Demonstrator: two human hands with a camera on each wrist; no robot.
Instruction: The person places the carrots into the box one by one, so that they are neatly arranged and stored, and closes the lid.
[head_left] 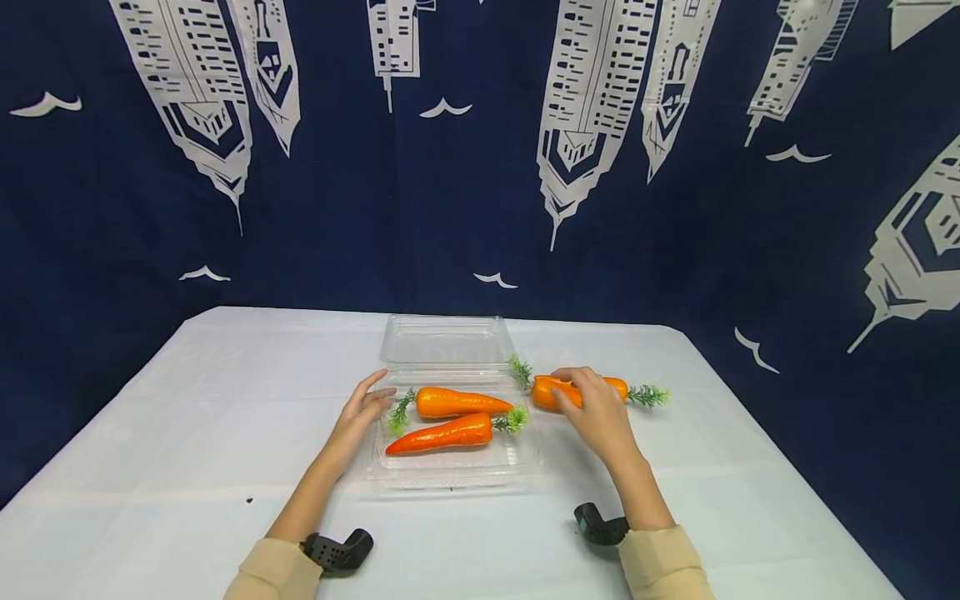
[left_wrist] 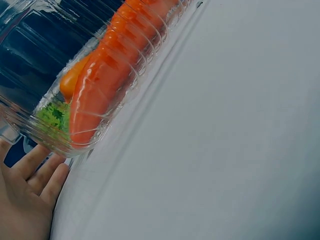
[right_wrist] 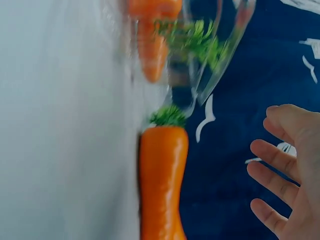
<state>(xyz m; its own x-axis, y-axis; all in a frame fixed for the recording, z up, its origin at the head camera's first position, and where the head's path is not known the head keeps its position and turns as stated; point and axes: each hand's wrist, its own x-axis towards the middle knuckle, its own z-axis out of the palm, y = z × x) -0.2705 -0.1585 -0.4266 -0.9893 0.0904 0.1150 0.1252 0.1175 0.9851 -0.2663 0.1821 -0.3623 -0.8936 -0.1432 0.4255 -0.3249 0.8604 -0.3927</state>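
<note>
A clear plastic container [head_left: 450, 478] lies open with two toy carrots in it: an orange one [head_left: 453, 403] behind, leaves to the left, and a redder one [head_left: 442, 435] in front, leaves to the right. My left hand [head_left: 360, 417] is at the container's left side; in the left wrist view its straight fingers [left_wrist: 50, 182] reach to the container's corner. Over the orange carrots right of the container hovers my right hand [head_left: 597, 417], fingers spread and holding nothing. Leaves show at both ends there, and the hand partly hides the carrot [head_left: 546, 395] beneath.
The container's clear lid [head_left: 448, 340] is folded back behind it on the white table [head_left: 225, 400]. Behind the table hangs a dark blue cloth [head_left: 450, 192] printed with white buildings and birds. A small dark speck [head_left: 250, 501] lies at the front left.
</note>
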